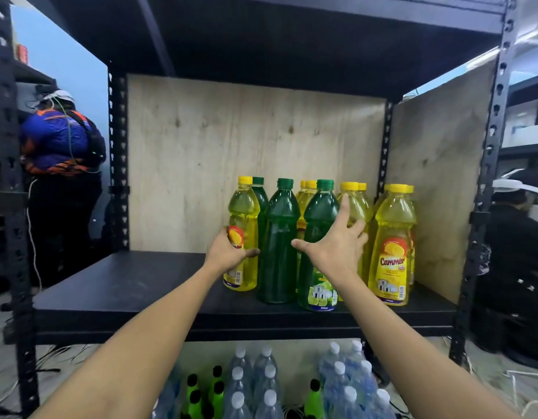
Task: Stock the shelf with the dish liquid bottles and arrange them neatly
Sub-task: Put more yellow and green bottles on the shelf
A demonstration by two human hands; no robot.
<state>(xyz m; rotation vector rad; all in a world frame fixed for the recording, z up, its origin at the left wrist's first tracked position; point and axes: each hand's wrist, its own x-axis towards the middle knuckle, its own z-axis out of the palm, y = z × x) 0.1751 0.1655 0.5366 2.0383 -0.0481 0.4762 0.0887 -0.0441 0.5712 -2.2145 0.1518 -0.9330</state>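
At the far left a person in a blue and orange top (60, 140) stands with their back turned, beyond the black slotted upright (11, 189) of the rack; the dark shelf board (125, 285) is bare on its left half, backed by a plywood panel (231, 140). The left hand (228, 252) is wrapped around the lower body of a yellow dish liquid bottle (243, 237), thumb across the label, fingers hidden behind it; this bottle stands upright at the left end of the cluster, with a green-capped bottle (260, 195) just behind it. To its right stands a dark green bottle (278, 237), touching or nearly touching the yellow one; next comes a second green bottle with a lime label (319, 267), partly covered by the right hand (337, 246). That hand is spread open, fingers apart, grasping nothing; the index fingertip reaches up in front of the yellow-capped bottles (352, 204) in the back row, and whether it touches them I cannot tell. Further right a yellow bottle with a red lemon label (393, 252) stands at the front, others close behind it, near the plywood side panel (437, 189). On the level below, clear water bottles with white caps (346, 385) and bright green bottles with black caps (198, 394) stand packed together; at the far right another person in dark clothes (521, 237) is partly visible.
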